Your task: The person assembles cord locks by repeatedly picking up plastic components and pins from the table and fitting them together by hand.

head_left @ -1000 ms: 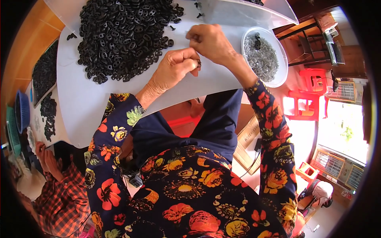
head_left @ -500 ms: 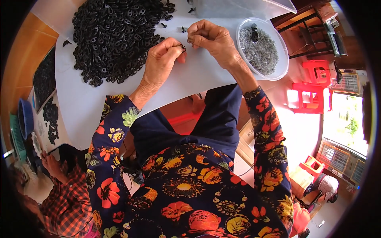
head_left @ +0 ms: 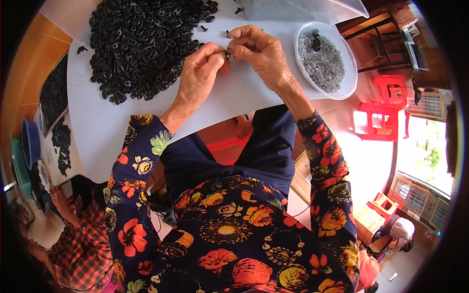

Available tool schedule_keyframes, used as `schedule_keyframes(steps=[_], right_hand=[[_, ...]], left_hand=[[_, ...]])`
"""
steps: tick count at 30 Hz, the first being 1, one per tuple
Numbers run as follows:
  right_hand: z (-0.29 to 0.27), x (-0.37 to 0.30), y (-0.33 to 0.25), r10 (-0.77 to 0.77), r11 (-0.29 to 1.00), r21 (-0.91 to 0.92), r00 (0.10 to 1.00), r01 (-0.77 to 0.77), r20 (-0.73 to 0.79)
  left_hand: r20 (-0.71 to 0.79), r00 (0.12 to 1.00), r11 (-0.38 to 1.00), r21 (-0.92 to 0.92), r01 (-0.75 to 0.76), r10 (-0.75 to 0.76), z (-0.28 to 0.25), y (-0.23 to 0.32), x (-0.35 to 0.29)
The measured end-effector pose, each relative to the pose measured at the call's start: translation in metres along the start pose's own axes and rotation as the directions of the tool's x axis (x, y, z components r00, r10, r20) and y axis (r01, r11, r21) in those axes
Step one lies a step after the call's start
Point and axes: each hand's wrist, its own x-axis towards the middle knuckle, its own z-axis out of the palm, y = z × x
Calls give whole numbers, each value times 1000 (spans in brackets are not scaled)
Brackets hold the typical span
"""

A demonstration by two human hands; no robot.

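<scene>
Above the white table [head_left: 254, 83], my left hand [head_left: 198, 73] pinches a small black oval piece [head_left: 225, 53], of which only an edge shows at the fingertips. My right hand [head_left: 261, 53] meets it there, thumb and forefinger pinched together; whatever they hold is hidden. To the left lies a big heap of black oval pieces with two holes [head_left: 137, 46]. Right of my right hand stands a round clear tub [head_left: 352, 73] of small transparent pieces [head_left: 320, 66], with a few black bits on top.
A clear plastic bin [head_left: 298, 10] stands at the table's far side. Small black bits [head_left: 204, 28] lie near the heap. At left, a person in a checked shirt [head_left: 83, 249] sits by a side table with more black pieces [head_left: 62, 146]. Red stools [head_left: 378, 122] stand at right.
My right hand has moved left, bringing its fingertips against the black piece in my left hand. The left hand stays almost in place.
</scene>
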Motion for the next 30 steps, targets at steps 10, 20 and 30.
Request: schedule_keyframes(steps=[10, 20, 30], right_hand=[[4, 6, 2, -37, 993, -114, 999, 35, -23], [8, 7, -1, -56, 928, -370, 998, 40, -33], [4, 15, 0, -60, 989, -133, 997, 66, 46]], left_hand=[[-56, 997, 998, 14, -60, 60, -1, -5, 1], [-42, 998, 999, 12, -51, 52, -3, -7, 1], [-63, 998, 998, -61, -31, 27, -3, -9, 4]])
